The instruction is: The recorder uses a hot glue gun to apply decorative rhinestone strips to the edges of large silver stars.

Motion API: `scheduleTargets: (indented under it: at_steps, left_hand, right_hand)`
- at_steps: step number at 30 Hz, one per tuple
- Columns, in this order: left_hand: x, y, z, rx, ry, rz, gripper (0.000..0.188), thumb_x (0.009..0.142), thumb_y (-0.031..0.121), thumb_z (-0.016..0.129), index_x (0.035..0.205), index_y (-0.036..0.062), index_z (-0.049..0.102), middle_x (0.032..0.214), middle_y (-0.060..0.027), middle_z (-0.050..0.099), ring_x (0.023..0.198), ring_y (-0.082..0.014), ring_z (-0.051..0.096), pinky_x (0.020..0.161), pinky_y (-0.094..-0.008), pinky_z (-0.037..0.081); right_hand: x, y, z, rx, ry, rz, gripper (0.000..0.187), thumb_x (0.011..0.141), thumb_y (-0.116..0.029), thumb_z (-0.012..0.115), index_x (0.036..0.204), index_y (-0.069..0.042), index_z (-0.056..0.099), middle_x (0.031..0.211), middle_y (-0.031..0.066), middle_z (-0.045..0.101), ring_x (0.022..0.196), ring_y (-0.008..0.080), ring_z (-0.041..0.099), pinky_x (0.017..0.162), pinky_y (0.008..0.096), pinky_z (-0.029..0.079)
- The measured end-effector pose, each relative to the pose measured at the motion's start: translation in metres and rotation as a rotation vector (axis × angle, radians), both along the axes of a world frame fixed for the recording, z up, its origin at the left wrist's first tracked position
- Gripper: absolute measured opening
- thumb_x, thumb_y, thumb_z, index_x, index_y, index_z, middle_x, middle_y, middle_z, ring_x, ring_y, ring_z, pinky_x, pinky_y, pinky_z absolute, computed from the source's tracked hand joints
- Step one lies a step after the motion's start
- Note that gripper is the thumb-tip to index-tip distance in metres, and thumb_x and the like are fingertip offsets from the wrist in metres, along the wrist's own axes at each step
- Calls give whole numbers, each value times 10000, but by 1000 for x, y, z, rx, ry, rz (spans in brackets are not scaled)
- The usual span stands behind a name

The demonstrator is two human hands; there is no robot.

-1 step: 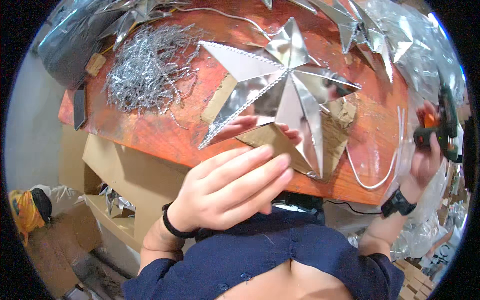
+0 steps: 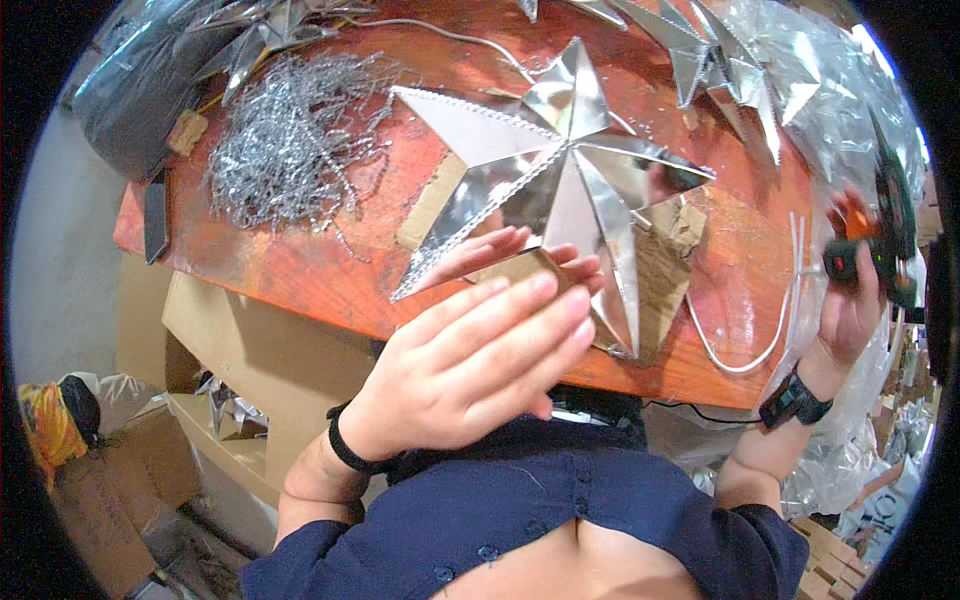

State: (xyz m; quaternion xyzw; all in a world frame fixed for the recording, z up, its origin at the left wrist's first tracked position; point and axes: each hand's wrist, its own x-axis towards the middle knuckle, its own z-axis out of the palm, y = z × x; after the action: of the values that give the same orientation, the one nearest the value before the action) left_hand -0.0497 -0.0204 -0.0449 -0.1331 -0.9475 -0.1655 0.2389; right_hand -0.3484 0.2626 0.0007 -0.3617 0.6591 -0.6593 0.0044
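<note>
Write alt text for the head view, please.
A silver five-pointed star lies over cardboard on a red wooden table, the left hand open before it. The right hand holds a dark, gun-shaped tool; silver tinsel lies heaped to the star's left.

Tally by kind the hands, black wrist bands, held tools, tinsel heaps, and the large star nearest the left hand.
Hands: 2, left hand and right hand
Black wrist bands: 2, left band and right band
Dark held tool: 1
Silver tinsel heap: 1
Large silver star: 1
Total: 7
</note>
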Motion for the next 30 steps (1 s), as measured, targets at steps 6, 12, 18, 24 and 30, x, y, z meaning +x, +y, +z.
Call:
scheduleTargets:
  at_steps: [6, 12, 18, 24, 30]
  left_hand:
    - [-17, -23, -17, 26, -12, 125, 696, 915, 584, 437, 1303, 18, 551, 1320, -116, 574, 1241, -305, 529, 1033, -434, 427]
    - [-21, -55, -27, 336, 178, 146, 731, 906, 652, 416, 1206, 6, 580, 1140, -158, 615, 1177, -353, 558, 998, -445, 434]
    - [-14, -46, -58, 770, 425, 234, 362, 1003, 388, 466, 1036, 28, 491, 921, -101, 540, 966, -266, 560, 895, -420, 456]
    - [-19, -47, -55, 1070, 337, 382, 161, 1010, 190, 508, 969, 49, 441, 806, -45, 489, 781, -156, 503, 799, -346, 457]
    - [-15, -48, -63, 1155, 278, 390, 156, 997, 184, 529, 968, 51, 453, 795, -44, 497, 760, -154, 512, 938, -502, 479]
  right_hand:
    - [16, -74, 9, 111, 139, 204, 562, 907, -445, 631, 1179, 46, 605, 1114, 164, 670, 1065, 254, 627, 959, 372, 459]
    - [60, -112, 18, 420, 283, 169, 775, 592, -641, 774, 979, 16, 636, 977, 101, 683, 965, 243, 665, 872, 357, 511]
    - [70, -120, 8, 441, 493, 219, 880, 537, -825, 634, 846, -1, 632, 873, 131, 687, 906, 324, 683, 834, 403, 523]
    - [70, -121, 2, 512, 511, 254, 885, 543, -839, 630, 844, -6, 629, 881, 134, 691, 924, 314, 677, 839, 400, 507]
    - [74, -117, -8, 490, 409, 141, 852, 535, -812, 673, 842, -19, 613, 877, 112, 672, 874, 269, 646, 821, 379, 488]
